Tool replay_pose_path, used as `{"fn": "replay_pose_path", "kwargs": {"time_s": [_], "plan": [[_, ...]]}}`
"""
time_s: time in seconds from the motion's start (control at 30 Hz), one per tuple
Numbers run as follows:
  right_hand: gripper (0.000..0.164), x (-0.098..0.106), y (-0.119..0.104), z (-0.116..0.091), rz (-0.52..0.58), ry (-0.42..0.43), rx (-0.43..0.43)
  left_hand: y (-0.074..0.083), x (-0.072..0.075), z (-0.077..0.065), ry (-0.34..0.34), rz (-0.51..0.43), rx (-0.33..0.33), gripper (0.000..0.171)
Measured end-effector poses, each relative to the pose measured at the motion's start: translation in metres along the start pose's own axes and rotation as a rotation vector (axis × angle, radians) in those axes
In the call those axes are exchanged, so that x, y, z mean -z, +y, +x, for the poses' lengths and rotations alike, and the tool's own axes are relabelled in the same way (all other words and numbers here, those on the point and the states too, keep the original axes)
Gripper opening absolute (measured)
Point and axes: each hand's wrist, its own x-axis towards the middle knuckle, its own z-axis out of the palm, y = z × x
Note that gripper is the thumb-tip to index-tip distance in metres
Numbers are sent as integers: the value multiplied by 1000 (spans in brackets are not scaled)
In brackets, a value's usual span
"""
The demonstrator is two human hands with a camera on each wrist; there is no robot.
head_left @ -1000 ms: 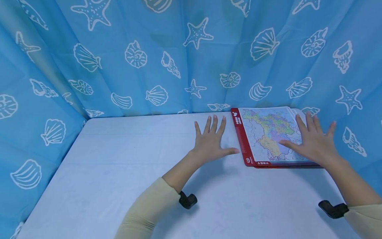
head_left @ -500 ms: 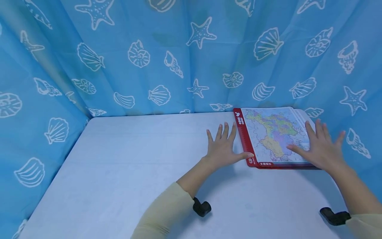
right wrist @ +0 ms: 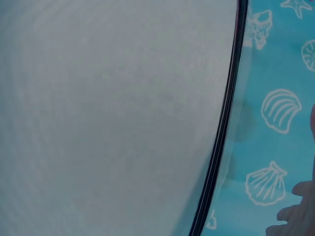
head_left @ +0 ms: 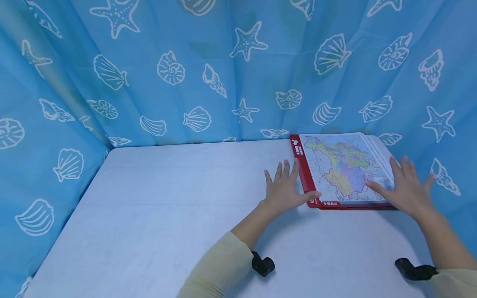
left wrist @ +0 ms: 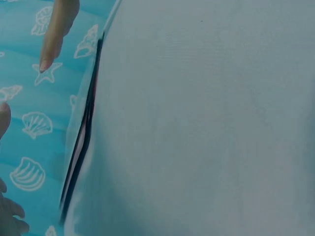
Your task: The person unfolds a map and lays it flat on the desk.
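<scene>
A small stack of flat map boards (head_left: 344, 167) lies at the table's back right. The top one carries a coloured map with a red strip along its left and front edges. My left hand (head_left: 284, 192) is spread beside the left edge, its thumb overlapping the front left corner in the head view. With fingers spread, my right hand (head_left: 408, 196) hovers at the right front corner, thumb over the map. In the left wrist view the stack's thin dark edge (left wrist: 81, 142) shows beside a finger (left wrist: 56, 39). The right wrist view shows the stacked edges (right wrist: 219, 132) too.
A blue curtain (head_left: 208, 49) with white shell and starfish prints hangs behind and left of the table (head_left: 141, 207), which has a white cover. Black wrist devices (head_left: 263, 265) are at both sleeves.
My left hand has moved right and slightly nearer the front, up to the stack's left edge. My right hand has shifted right and toward the front. The stack stays put.
</scene>
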Motion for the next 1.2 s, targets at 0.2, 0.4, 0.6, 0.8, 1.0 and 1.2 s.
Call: {"fn": "replay_pose_path", "kwargs": {"time_s": [0.2, 0.4, 0.6, 0.8, 1.0, 1.2], "plan": [[104, -5, 13, -4, 42, -32, -34, 3, -12, 3, 10, -38, 21, 100], [103, -9, 21, -6, 96, -45, -52, 7, -21, 7, 55, -111, 58, 96], [104, -15, 26, -7, 172, -62, -60, 8, -33, 8, 64, -169, 99, 95], [107, -25, 32, -11, 300, -133, -97, 10, -45, 5, 50, -157, 136, 96], [107, -29, 38, -14, 315, -179, -123, 16, -50, 6, 31, -120, 143, 95], [107, -34, 41, -17, 245, -166, -121, 17, -56, 9, 23, -33, 116, 92]]}}
